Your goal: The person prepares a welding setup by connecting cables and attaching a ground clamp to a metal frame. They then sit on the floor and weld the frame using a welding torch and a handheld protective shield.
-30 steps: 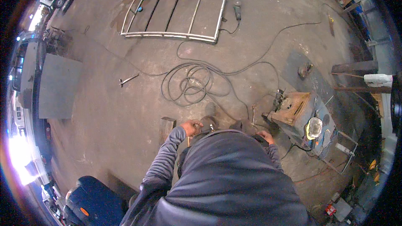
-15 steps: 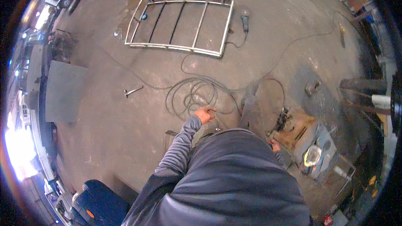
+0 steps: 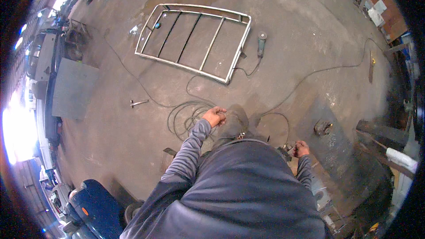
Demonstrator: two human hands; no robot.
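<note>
Hanging farther forward than a second ago, the left hand, half-curled and apparently empty, now appears above the coiled cable on the floor, leaving it unheld, while the right hand curls, contents unclear.

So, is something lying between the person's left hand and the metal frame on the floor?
Yes: the coiled cable lies low on the floor between the left hand and the metal frame. Nothing visible stands upright there.
</note>
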